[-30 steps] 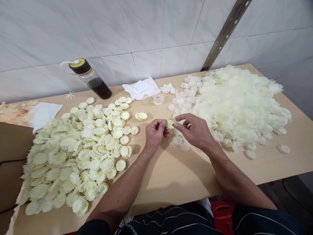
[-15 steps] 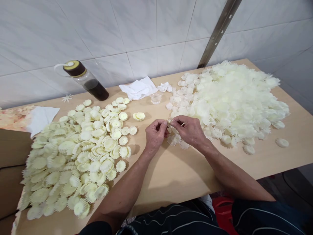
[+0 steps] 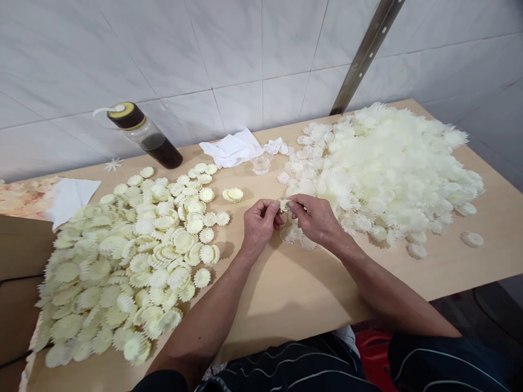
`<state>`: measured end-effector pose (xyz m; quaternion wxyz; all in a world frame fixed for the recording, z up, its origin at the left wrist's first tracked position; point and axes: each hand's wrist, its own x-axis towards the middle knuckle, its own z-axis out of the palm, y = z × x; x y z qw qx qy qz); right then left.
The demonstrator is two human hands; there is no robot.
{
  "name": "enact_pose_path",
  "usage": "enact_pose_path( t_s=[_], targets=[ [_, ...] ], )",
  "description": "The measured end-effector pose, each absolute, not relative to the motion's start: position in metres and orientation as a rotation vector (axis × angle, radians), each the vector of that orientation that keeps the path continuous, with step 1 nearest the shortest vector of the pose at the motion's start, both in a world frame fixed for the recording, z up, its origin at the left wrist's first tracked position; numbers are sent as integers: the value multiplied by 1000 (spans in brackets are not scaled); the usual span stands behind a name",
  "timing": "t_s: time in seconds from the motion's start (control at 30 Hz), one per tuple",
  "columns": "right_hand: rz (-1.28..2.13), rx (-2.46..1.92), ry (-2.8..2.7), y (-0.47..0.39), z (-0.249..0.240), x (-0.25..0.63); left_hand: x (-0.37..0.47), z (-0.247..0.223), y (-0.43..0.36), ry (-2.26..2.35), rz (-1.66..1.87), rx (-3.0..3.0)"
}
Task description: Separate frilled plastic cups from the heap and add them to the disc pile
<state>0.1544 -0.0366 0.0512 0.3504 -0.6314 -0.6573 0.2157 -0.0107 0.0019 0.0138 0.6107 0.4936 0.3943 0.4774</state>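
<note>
Between my two hands, over the middle of the table, is a small pale scalloped disc (image 3: 283, 205), like an artificial flower petal layer. My left hand (image 3: 260, 224) pinches its left side between thumb and forefinger. On the other side, the fingers of my right hand (image 3: 312, 215) are closed on its right edge. My fingers hide much of the disc. To the left spreads a heap of cream-yellow scalloped discs (image 3: 159, 250). Close beyond my right hand lies a big pile of paler, thin flower-shaped pieces (image 3: 392, 158), some reaching under my fingers.
A bottle of dark liquid (image 3: 153, 141) stands at the back left. White tissues (image 3: 232, 148) and a small clear cup (image 3: 261, 163) are at the back middle. One pair of yellow discs (image 3: 232, 195) lies apart. A cardboard box (image 3: 22, 272) borders the left side.
My right fingers have shifted slightly right, and more of the pale disc shows between my hands. The piles and bottle stay where they were.
</note>
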Motion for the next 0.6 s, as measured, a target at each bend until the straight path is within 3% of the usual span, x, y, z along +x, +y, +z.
enact_pose_path(
  t_s=[0.6],
  targets=[
    [149,-1426,-1617,-41,45,148,-9,7,4,929,1127,1068]
  ],
)
